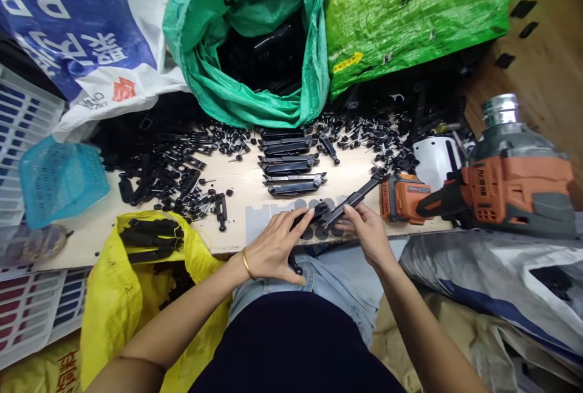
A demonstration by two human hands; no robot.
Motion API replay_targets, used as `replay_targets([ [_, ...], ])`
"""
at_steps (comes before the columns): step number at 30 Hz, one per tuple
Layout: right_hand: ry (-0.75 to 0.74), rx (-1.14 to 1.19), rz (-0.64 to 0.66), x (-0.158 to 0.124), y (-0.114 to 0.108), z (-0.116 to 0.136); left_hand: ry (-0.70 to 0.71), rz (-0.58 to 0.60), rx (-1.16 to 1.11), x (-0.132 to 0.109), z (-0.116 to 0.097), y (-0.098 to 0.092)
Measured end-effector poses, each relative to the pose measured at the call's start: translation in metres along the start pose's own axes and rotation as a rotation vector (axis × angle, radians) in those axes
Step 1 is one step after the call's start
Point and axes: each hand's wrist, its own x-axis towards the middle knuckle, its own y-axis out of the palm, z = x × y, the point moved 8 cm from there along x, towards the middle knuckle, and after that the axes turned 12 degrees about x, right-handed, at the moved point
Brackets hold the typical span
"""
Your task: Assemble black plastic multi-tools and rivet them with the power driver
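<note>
right hand (370,234) is closed in a narrow pinch, thumb and fingers around the near part of a long black bar (359,195), which slants up toward the far right above the near edge of the bench (248,175). left hand (276,244) arches just left of it, thumb well apart from the fingers, with the fingertips at a small black part (320,208) beside the bar's near end; the hand covers much of this part, so whether it is gripped cannot be told. another black piece (295,264) shows between that thumb and the fingers.

farther off, a row of black bars (294,187) lies crosswise on the bench, reaching back to a green sack (314,65) with dark things inside. loose black parts (182,180) and screws are heaped to the left of the row, and more screws (359,132) lie to the right. an orange and grey power tool (519,192) rests at the right. at the near left, a yellow bag (109,296) holds black pieces; a blue basket (64,180) sits beyond it.
</note>
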Motion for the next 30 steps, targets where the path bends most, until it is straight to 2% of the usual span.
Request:
replay_targets([
  [2,-0.254,-0.383,-0.086,-0.007,-0.018,0.025,0.004,0.024,-0.001,-0.006,0.004,0.003],
  [4,-0.590,-0.794,-0.082,-0.019,-0.014,0.051,0.011,0.060,-0.015,-0.011,0.006,0.008],
  [5,-0.729,-0.976,0.008,-0.024,-0.004,0.056,0.023,0.076,-0.024,-0.013,0.007,0.010],
  [6,-0.829,-1.131,0.153,-0.028,0.009,0.054,0.041,0.090,-0.035,-0.015,0.007,0.011],
  [8,-0.885,-1.354,0.498,-0.031,0.030,0.035,0.100,0.115,-0.054,-0.018,0.004,0.013],
  [10,-0.813,-1.469,0.746,-0.032,0.041,0.015,0.173,0.135,-0.065,-0.020,0.000,0.012],
  [12,-0.692,-1.517,0.847,-0.033,0.047,0.006,0.223,0.130,-0.081,-0.022,0.000,0.009],
  [15,-0.532,-1.542,0.838,-0.038,0.053,0.010,0.217,0.042,-0.122,-0.020,0.007,-0.005],
  [18,-0.401,-1.508,0.801,-0.044,0.058,0.018,0.154,-0.033,-0.043,-0.013,0.012,-0.016],
  [21,-0.318,-1.458,0.781,-0.048,0.060,0.021,0.106,0.014,0.117,-0.004,0.002,-0.013],
  [24,-0.301,-1.411,0.826,-0.057,0.063,0.018,0.029,0.105,0.164,-0.003,-0.008,-0.003],
  [27,-0.254,-1.265,0.885,-0.071,0.065,0.017,-0.010,0.126,0.050,-0.011,-0.014,0.005],
  [30,-0.142,-0.925,0.946,-0.087,0.072,0.020,0.070,0.026,-0.217,-0.021,-0.024,0.000],
])
